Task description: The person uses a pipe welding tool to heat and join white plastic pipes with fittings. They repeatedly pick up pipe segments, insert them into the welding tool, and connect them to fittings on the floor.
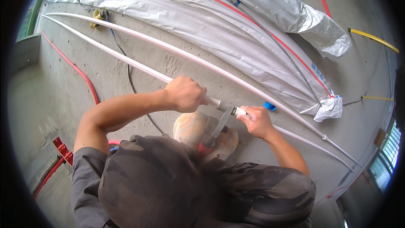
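Observation:
My left hand (185, 94) is closed round a long white pipe (139, 65) running off to the far left. Its end meets one side of a flat metal pipe-welding iron (222, 122). On the iron's other side my right hand (257, 121) grips a second white pipe (291, 134), whose end is at the heating socket. The iron's red handle (205, 147) stands low between my two dusty shoes (190, 128), partly hidden by my legs. How far the ends sit in the sockets I cannot tell.
Another long white pipe (236, 79) lies beyond my hands, beside large white woven sacks (202, 33). A blue fitting (270, 106) rests near my right hand. A dark cable (130, 80) crosses the concrete; red conduit (80, 74) and a red bracket (63, 150) are at left.

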Action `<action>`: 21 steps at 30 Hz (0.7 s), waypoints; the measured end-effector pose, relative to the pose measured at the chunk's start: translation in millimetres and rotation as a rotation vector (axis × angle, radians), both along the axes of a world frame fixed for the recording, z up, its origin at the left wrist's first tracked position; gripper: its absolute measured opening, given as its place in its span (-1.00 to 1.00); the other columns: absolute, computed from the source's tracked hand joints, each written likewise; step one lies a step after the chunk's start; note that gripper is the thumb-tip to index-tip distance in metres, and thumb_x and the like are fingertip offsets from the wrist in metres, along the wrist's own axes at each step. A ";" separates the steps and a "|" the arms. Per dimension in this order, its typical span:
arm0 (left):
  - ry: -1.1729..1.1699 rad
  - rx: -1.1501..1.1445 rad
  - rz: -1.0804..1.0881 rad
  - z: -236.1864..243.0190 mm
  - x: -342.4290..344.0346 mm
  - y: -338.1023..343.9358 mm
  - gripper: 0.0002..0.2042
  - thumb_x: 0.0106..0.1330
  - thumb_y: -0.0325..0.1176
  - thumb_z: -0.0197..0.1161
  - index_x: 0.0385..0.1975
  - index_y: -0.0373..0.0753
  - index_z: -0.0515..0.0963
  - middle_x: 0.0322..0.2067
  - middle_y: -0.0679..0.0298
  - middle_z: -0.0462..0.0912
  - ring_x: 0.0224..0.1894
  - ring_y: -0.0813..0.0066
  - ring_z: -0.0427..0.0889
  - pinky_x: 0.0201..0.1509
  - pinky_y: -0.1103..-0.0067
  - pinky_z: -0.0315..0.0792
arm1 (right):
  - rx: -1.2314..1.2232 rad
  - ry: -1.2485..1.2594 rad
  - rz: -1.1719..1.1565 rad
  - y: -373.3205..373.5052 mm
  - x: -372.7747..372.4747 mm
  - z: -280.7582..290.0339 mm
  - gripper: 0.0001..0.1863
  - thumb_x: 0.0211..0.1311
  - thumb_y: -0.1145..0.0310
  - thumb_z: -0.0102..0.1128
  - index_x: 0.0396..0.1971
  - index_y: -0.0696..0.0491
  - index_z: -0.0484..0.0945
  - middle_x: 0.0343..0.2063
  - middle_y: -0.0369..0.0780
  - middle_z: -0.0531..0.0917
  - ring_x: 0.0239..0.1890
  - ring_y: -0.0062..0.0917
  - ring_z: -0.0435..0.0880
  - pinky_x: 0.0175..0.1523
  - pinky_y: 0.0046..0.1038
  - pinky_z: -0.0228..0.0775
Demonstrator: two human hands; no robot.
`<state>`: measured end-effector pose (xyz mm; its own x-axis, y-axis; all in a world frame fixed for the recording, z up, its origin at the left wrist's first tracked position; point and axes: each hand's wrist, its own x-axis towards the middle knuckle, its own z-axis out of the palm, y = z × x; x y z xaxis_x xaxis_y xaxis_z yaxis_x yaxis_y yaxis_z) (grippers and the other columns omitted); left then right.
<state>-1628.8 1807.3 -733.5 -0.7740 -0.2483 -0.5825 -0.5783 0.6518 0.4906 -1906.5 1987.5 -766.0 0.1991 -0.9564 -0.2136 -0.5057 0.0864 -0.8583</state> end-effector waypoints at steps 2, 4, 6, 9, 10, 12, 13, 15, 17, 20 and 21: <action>0.010 0.006 0.003 0.3 0.3 -1.1 -0.63 0.45 -0.02 0.32 -0.37 -0.26 0.64 -0.52 0.03 0.73 -0.43 -0.10 0.74 -0.37 0.14 0.56 | -0.003 0.001 0.010 -0.8 -0.5 0.3 -0.68 0.23 0.27 0.52 -0.18 0.21 0.74 -0.45 0.02 0.73 -0.43 -0.01 0.72 -0.32 -0.12 0.51; 0.028 0.009 0.001 0.4 0.1 -2.4 -0.63 0.45 -0.02 0.32 -0.38 -0.26 0.64 -0.53 0.03 0.72 -0.44 -0.10 0.74 -0.39 0.14 0.55 | 0.016 0.005 0.011 -1.1 -0.9 1.0 -0.68 0.23 0.28 0.52 -0.16 0.21 0.74 -0.45 0.02 0.72 -0.43 -0.01 0.72 -0.33 -0.13 0.51; 0.030 0.009 -0.006 0.3 -0.2 -3.3 -0.63 0.45 -0.02 0.32 -0.38 -0.26 0.63 -0.54 0.03 0.72 -0.44 -0.10 0.74 -0.39 0.14 0.55 | 0.006 0.008 0.009 -1.2 -0.8 1.5 -0.67 0.23 0.28 0.52 -0.16 0.21 0.74 -0.46 0.02 0.72 -0.43 -0.01 0.73 -0.33 -0.13 0.52; 0.023 0.012 -0.009 0.8 -0.6 -3.4 -0.63 0.45 -0.03 0.32 -0.38 -0.26 0.63 -0.54 0.03 0.72 -0.44 -0.10 0.75 -0.39 0.14 0.56 | 0.027 0.011 0.019 -0.9 -1.1 1.8 -0.67 0.22 0.28 0.53 -0.17 0.23 0.73 -0.46 0.02 0.72 -0.43 -0.01 0.73 -0.33 -0.13 0.52; 0.015 0.017 -0.008 1.1 -0.8 -3.2 -0.63 0.45 -0.03 0.32 -0.38 -0.26 0.63 -0.54 0.03 0.72 -0.44 -0.10 0.75 -0.39 0.14 0.56 | 0.043 0.010 0.021 -0.7 -1.3 1.7 -0.67 0.22 0.28 0.53 -0.17 0.23 0.73 -0.46 0.02 0.72 -0.43 -0.01 0.73 -0.33 -0.12 0.52; 0.016 0.010 -0.012 1.7 -1.4 -3.4 -0.63 0.46 -0.03 0.32 -0.38 -0.26 0.64 -0.54 0.03 0.72 -0.44 -0.10 0.75 -0.39 0.14 0.56 | 0.026 0.006 0.013 -0.7 -1.3 1.0 -0.67 0.22 0.28 0.53 -0.17 0.23 0.73 -0.46 0.02 0.73 -0.43 -0.01 0.73 -0.33 -0.12 0.52; 0.008 0.012 -0.010 2.1 -1.7 -3.2 -0.63 0.46 -0.03 0.32 -0.38 -0.27 0.64 -0.54 0.03 0.72 -0.44 -0.10 0.75 -0.39 0.14 0.56 | 0.026 -0.002 0.009 -0.5 -1.4 0.7 -0.67 0.22 0.28 0.53 -0.17 0.23 0.73 -0.46 0.02 0.73 -0.43 -0.01 0.74 -0.33 -0.12 0.53; 0.015 0.009 -0.009 2.7 -2.1 -3.0 -0.62 0.46 -0.02 0.32 -0.38 -0.27 0.64 -0.54 0.03 0.72 -0.43 -0.10 0.75 -0.38 0.14 0.56 | 0.019 0.011 0.016 -0.4 -1.7 0.3 -0.66 0.22 0.28 0.53 -0.16 0.24 0.74 -0.45 0.03 0.73 -0.42 -0.01 0.74 -0.33 -0.13 0.53; 0.014 0.010 -0.009 3.0 -2.2 -3.2 -0.62 0.46 -0.02 0.31 -0.37 -0.27 0.64 -0.54 0.03 0.72 -0.43 -0.10 0.75 -0.38 0.14 0.56 | 0.028 0.021 0.026 -0.4 -1.9 0.5 -0.66 0.22 0.28 0.53 -0.15 0.24 0.74 -0.44 0.03 0.74 -0.41 -0.01 0.74 -0.32 -0.13 0.54; 0.009 0.012 -0.010 3.0 -2.0 -3.3 -0.62 0.46 -0.01 0.31 -0.37 -0.27 0.64 -0.53 0.03 0.73 -0.43 -0.10 0.75 -0.37 0.14 0.56 | 0.041 0.019 0.022 -0.8 -1.2 2.1 -0.70 0.21 0.33 0.52 -0.18 0.23 0.73 -0.45 0.03 0.73 -0.41 -0.01 0.74 -0.32 -0.15 0.52; 0.008 0.015 -0.006 2.9 -1.8 -3.1 -0.61 0.47 -0.01 0.31 -0.36 -0.27 0.64 -0.53 0.03 0.73 -0.43 -0.10 0.75 -0.37 0.14 0.56 | 0.035 0.006 0.006 -1.1 -0.3 3.0 -0.74 0.21 0.37 0.51 -0.21 0.23 0.72 -0.45 0.03 0.72 -0.42 -0.02 0.72 -0.32 -0.17 0.50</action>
<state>-1630.6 1804.1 -730.6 -0.7799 -0.2348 -0.5802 -0.5706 0.6478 0.5048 -1906.8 1986.4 -763.0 0.2039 -0.9470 -0.2481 -0.5111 0.1132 -0.8520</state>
